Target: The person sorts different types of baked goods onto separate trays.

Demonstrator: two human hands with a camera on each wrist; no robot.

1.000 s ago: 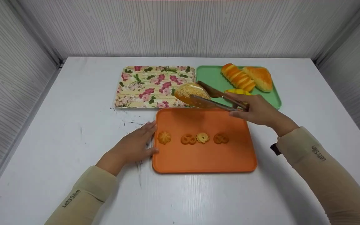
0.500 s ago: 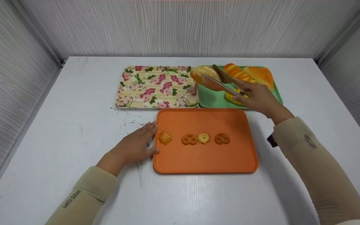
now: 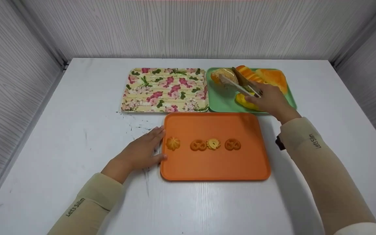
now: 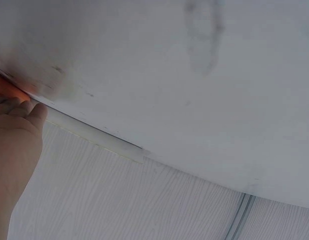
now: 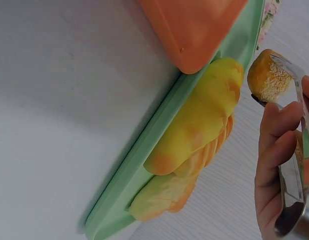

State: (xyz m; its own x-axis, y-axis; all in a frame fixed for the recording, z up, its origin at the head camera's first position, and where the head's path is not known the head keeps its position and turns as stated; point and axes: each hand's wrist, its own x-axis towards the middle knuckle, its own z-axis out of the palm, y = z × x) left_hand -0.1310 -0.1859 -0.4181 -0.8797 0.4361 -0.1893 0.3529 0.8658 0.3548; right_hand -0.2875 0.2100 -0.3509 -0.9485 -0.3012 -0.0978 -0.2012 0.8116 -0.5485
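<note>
My right hand [image 3: 270, 99] grips metal tongs [image 3: 235, 86], whose jaws hold a sesame-topped bun [image 3: 223, 75]. The bun is over the left back part of the green tray [image 3: 220, 102]; in the right wrist view the bun [image 5: 264, 77] sits between the tong tips. Beside it on that tray are a ridged orange-and-yellow bread [image 3: 247, 72], a golden triangular bread [image 3: 274, 80] and a yellow bread [image 3: 245, 101], partly covered by my right hand. My left hand [image 3: 137, 151] rests with extended fingers along the left edge of an orange tray [image 3: 214, 168].
Several small cookies lie in a row on the orange tray, among them a pretzel-shaped cookie [image 3: 232, 144] and a flower-shaped cookie [image 3: 173, 143]. A floral tray [image 3: 165, 88] adjoins the green tray on the left. Panelled walls [image 3: 188, 29] enclose the white table [image 3: 60, 140] behind and at both sides.
My right hand has carried the bun in the tongs from above the floral tray's right end, back and rightward, to over the green tray. My left hand stays at the orange tray's edge.
</note>
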